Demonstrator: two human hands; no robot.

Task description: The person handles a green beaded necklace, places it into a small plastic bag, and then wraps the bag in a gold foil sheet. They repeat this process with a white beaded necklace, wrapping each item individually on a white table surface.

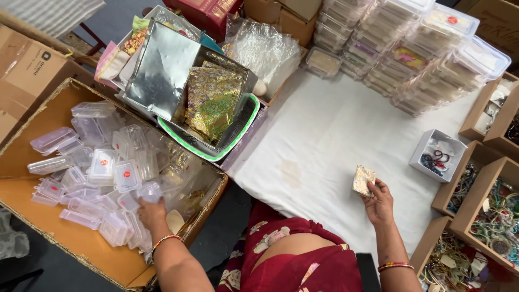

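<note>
Stacked lidded boxes (411, 48) sit beyond a small white box (437, 155) of trinkets.

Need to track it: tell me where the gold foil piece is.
Head view, right of centre: the gold foil piece is in the right hand, over the white cloth, near the small white box.

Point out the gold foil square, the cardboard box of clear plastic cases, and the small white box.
gold foil square (364, 180), head view, middle of its face
cardboard box (51, 111), head view, bare inner wall
small white box (419, 153), head view, left wall
</note>
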